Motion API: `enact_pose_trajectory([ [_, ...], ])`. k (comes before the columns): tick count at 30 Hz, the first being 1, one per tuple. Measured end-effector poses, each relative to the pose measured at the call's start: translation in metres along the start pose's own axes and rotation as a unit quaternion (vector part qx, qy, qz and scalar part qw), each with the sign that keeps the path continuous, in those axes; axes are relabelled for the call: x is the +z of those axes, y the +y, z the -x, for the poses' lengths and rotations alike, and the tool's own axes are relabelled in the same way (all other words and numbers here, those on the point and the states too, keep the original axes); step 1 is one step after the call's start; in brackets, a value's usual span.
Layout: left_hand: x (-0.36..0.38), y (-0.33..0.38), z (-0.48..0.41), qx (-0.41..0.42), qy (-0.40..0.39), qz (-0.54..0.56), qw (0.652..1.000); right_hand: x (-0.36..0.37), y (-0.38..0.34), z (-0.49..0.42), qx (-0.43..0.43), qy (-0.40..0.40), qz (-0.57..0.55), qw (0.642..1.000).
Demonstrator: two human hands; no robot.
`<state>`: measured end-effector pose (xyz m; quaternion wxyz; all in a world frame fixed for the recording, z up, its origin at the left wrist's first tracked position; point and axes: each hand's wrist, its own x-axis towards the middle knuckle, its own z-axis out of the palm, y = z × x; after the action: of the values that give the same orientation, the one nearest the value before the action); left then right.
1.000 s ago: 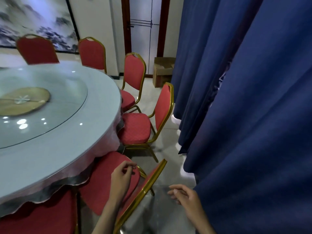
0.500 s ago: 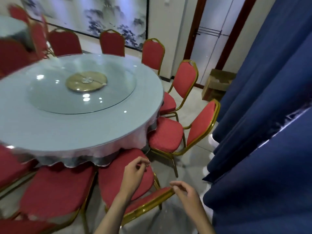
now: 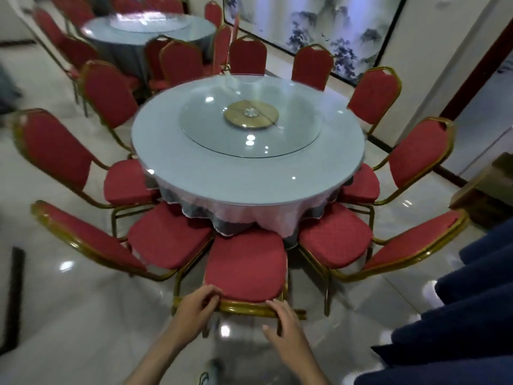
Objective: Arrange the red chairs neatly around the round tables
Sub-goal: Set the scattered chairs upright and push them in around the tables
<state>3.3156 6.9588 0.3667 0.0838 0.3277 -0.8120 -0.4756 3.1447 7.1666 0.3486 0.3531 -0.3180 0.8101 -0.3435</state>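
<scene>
Far table (image 3: 150,26): rear L, w/ its own ring of red chairs; too blurred to judge spacing.
L-side chairs (image 3: 166,234): seats tucked under the cloth hem, backs fanned outward; the nearest seat lies just beside the near chair's seat, so that gap is tight.
L hand (image 3: 194,307): fingers curled close together over the top rail (image 3: 244,308), tips on the seat side; thumb hidden. Prob. placed at that corner to steer.
Near chair (image 3: 245,269): directly in front of me, back toward me, seat front at the hem, slotted btwn its two neighbours.
Round table (image 3: 247,179): centre of the ring; glass turntable (image 3: 211,129) on top.
R hand (image 3: 283,323): fingers together across the rail, thumb on my side, rail pinched btwn them. One hand per corner keeps the push square, I judge.
R-side chairs (image 3: 336,237): seats under the hem, backs outward, near the curtain (image 3: 458,315).
Step (est.): final squaring of the near chair; this table looks approx. done.
Risk: seat corners catching a neighbour if pushed skew.
</scene>
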Motion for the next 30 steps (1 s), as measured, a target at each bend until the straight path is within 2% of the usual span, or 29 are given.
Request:
enact_pose_trajectory([
  [4,-0.007,-0.010,0.014,0.082,-0.004,-0.099,0.992,0.002,0.007,-0.007,-0.038,0.003,0.056,0.998],
  [8,-0.002,-0.023,0.006,0.098,0.002,-0.147,0.984,0.004,0.021,-0.018,-0.062,0.035,0.060,0.996],
  [11,0.002,-0.025,-0.004,0.085,0.008,-0.119,0.989,0.002,0.027,-0.028,-0.066,0.052,0.038,0.996],
  [16,0.011,-0.026,-0.010,0.071,0.023,-0.070,0.995,-0.012,0.027,-0.038,-0.045,0.036,-0.027,0.998],
  [20,0.025,-0.017,-0.015,0.054,0.022,-0.030,0.998,-0.028,0.029,-0.042,-0.044,0.048,-0.028,0.997],
  [25,0.056,0.006,-0.033,0.026,0.005,-0.018,0.999,-0.072,0.042,-0.055,-0.027,0.054,-0.033,0.998],
  [30,0.073,0.004,-0.038,0.018,0.041,-0.036,0.998,-0.088,0.052,-0.064,-0.002,0.021,-0.033,0.999],
])
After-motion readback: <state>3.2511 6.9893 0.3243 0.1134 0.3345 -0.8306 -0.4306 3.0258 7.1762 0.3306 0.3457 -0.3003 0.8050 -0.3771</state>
